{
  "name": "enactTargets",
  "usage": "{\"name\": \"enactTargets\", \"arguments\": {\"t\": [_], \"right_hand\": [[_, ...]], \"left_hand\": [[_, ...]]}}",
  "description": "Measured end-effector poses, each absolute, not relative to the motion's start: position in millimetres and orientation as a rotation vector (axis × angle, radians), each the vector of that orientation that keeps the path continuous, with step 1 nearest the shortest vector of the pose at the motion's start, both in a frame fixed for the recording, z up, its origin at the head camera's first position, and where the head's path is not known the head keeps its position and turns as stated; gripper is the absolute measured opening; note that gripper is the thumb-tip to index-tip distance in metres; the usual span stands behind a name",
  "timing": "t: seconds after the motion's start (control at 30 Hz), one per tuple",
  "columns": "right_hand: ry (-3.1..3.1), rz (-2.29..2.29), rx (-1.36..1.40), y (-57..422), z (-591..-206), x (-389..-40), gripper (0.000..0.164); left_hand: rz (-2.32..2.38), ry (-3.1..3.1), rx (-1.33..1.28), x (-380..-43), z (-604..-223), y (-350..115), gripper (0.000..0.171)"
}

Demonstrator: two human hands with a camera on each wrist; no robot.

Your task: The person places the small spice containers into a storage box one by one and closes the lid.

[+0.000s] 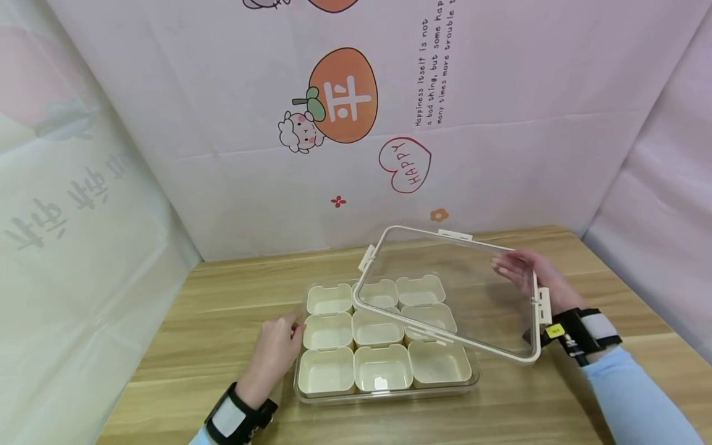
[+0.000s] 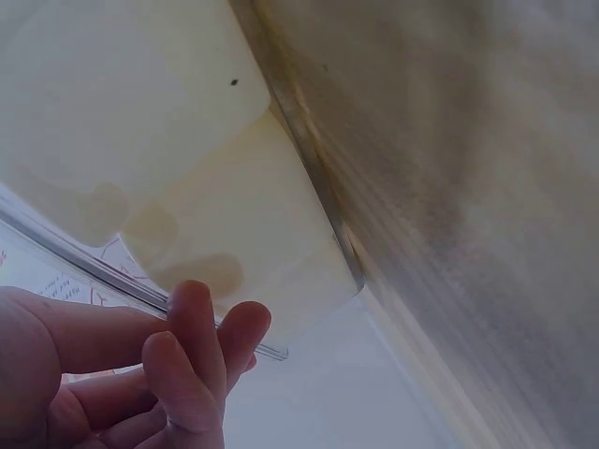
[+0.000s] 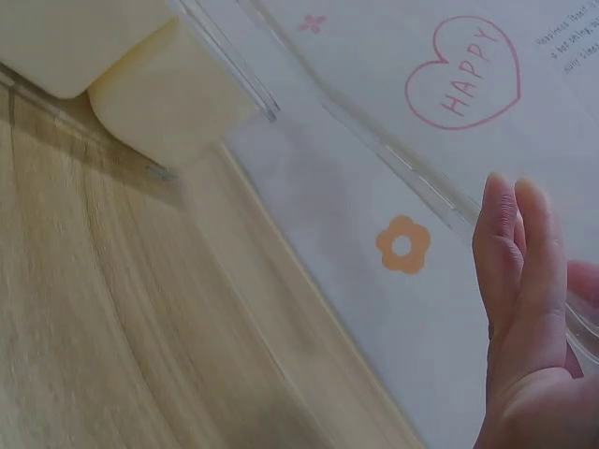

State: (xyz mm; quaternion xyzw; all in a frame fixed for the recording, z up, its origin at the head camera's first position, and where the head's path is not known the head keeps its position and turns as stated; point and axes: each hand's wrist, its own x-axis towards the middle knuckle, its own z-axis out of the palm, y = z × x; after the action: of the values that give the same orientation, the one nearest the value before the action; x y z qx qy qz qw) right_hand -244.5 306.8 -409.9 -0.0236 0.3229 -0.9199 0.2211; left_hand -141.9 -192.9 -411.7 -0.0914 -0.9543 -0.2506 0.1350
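A clear box point(image 1: 386, 397) on the table holds several cream-coloured cups point(image 1: 327, 371) in rows. My right hand point(image 1: 534, 278) grips the clear lid point(image 1: 467, 290) by its right-hand edge, with fingers visible through the panel. White-rimmed and tilted, the lid is raised over the right part of the box. In the right wrist view, the fingers point(image 3: 524, 271) lie straight along the lid's edge. At the box's left side, my left hand point(image 1: 279, 343) has loosely bent fingers close against the wall. The left wrist view puts those fingertips point(image 2: 192, 309) right at the rim.
The wood-grain table point(image 1: 211, 334) carries the box near its middle. A white printed cloth point(image 1: 250, 198) stands behind the table, with another pale cloth point(image 1: 72, 247) on the left side and one point(image 1: 662, 216) on the right.
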Motion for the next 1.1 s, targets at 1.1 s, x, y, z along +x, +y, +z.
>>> {"name": "enactTargets", "arguments": {"t": [1.1], "right_hand": [[0.877,-2.389,-0.034,245.1,-389.3,-259.1,0.038]], "left_hand": [[-0.641,-2.726,-0.286,-130.4,-410.5,-197.2,0.017]]}}
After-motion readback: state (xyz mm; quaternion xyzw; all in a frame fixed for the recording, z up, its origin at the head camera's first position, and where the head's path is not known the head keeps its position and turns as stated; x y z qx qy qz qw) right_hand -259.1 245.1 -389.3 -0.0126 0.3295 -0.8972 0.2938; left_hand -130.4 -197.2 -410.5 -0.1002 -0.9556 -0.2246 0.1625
